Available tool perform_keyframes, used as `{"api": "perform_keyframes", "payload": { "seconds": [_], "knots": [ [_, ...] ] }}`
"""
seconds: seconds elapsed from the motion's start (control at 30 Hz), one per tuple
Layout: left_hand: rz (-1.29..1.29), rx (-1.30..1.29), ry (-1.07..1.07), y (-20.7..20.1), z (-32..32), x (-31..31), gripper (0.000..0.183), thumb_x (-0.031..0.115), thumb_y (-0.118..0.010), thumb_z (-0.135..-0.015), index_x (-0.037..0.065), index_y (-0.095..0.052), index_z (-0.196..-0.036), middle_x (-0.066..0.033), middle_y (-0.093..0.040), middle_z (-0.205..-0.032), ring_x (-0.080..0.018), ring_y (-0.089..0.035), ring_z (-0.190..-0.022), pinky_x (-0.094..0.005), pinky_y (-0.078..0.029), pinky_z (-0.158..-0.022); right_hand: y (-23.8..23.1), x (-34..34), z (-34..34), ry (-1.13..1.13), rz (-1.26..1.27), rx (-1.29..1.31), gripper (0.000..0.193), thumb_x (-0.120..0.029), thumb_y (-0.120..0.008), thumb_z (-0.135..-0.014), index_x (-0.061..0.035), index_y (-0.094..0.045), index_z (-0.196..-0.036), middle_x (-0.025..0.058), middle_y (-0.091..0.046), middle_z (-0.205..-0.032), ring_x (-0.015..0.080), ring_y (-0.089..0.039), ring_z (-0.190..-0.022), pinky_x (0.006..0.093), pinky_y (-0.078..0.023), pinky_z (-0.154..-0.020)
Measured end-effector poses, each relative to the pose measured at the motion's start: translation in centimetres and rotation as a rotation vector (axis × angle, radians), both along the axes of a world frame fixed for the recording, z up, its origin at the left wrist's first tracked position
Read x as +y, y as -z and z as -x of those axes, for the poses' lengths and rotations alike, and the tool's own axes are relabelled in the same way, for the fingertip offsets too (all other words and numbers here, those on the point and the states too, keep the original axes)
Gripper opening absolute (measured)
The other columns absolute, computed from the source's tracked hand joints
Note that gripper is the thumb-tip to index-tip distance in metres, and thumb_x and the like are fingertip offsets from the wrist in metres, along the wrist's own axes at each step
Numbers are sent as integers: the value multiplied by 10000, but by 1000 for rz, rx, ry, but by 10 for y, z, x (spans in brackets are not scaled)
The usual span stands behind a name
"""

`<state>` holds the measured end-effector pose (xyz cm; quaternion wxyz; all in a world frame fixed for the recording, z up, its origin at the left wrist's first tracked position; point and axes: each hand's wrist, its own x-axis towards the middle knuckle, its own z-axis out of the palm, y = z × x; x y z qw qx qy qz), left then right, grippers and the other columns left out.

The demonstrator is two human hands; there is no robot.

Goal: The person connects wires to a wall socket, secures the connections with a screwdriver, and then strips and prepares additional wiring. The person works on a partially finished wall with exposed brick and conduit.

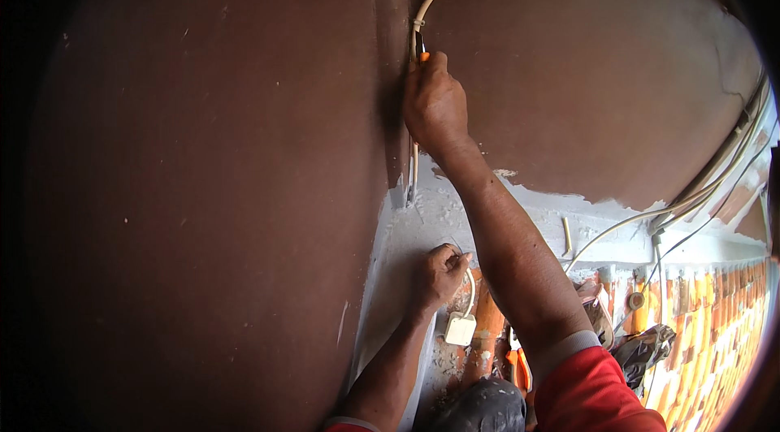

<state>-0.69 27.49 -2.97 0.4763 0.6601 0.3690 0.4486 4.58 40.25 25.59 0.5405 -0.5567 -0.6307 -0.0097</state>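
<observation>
High on the brown wall, my right hand [436, 101] is closed round an orange-handled tool [424, 56]. The tool's narrow tip lies against a white cable [426, 3], just below a small clip [418, 23]; my fist hides the rest of the tool, so its exact kind does not show. The cable comes out of a rough hole and runs down along the wall corner, behind my hand. Lower down, my left hand [445, 274] has its fingers pinched together at the upper end of a short white lead [471, 290]. From this lead hangs a square white box [460, 329].
Orange-handled pliers [517, 360] lie below, beside my knee [485, 408]. Clay roof tiles [703, 334] slope away at right, with a black plastic bag [646, 349] and a tape roll [635, 300]. Several loose cables [682, 203] cross the grey-painted ledge [532, 217].
</observation>
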Motion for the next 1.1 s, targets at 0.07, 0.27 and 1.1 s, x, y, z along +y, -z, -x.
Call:
{"api": "perform_keyframes", "payload": {
  "seconds": [0.07,0.27,1.1],
  "knots": [
    [0,30,-18,-1,1,-2,213,158,-764,-1067,-3,-669,-966,-25,-679,-818,-62,-621,-792,-304,-515,-683,1,0,3,-2,-1,5,271,-247,-538,-1139,17,-481,-1118,322,-743,-883,565,-731,-866,653,-562,-824],
    [-10,44,-36,3,-1,-1,197,173,-764,-1070,-6,-693,-1034,-45,-713,-852,-72,-655,-809,-299,-532,-705,3,0,5,17,14,43,263,-239,-539,-1137,17,-483,-1119,332,-741,-890,571,-730,-878,660,-556,-827],
    [-63,14,-35,-4,-4,-2,247,169,-750,-1060,-14,-647,-931,-97,-650,-775,-134,-629,-713,-350,-531,-673,15,1,4,26,5,77,267,-250,-541,-1137,8,-474,-1138,334,-743,-875,580,-729,-868,671,-557,-819]
  ]
}}
